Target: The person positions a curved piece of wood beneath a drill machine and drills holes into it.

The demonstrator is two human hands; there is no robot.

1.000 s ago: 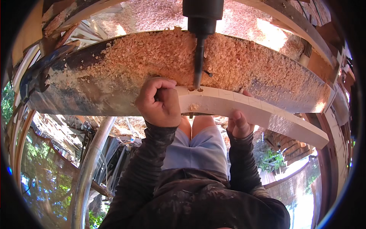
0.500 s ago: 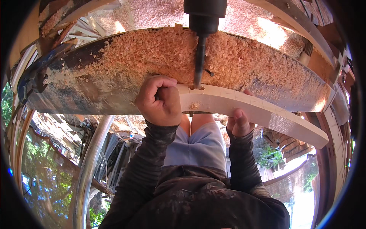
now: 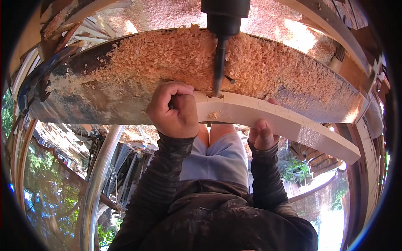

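A pale, curved piece of wood (image 3: 247, 111) lies along the near edge of the work table, with pencil lines across its upper face. My left hand (image 3: 173, 109) is closed around its left end, which the fist hides. Farther right, my right hand (image 3: 264, 136) grips the near side, thumb in front and a fingertip showing behind. Between the hands, a dark drill bit (image 3: 218, 67) hangs from a black chuck (image 3: 226, 19). Its tip is at a round hole in the wood's top face, and I cannot tell how deep it sits. A few shavings cling below the hole.
Wood shavings (image 3: 146, 58) thickly cover the far part of the dark table (image 3: 100, 104). A small bolt (image 3: 229, 79) stands just right of the bit. A metal pole (image 3: 100, 175) rises at the left, and stacked timber lies around both sides.
Hardly anything differs. The whole view has shifted very slightly, while both hands keep the same hold on the wood and the bit stays at the hole.
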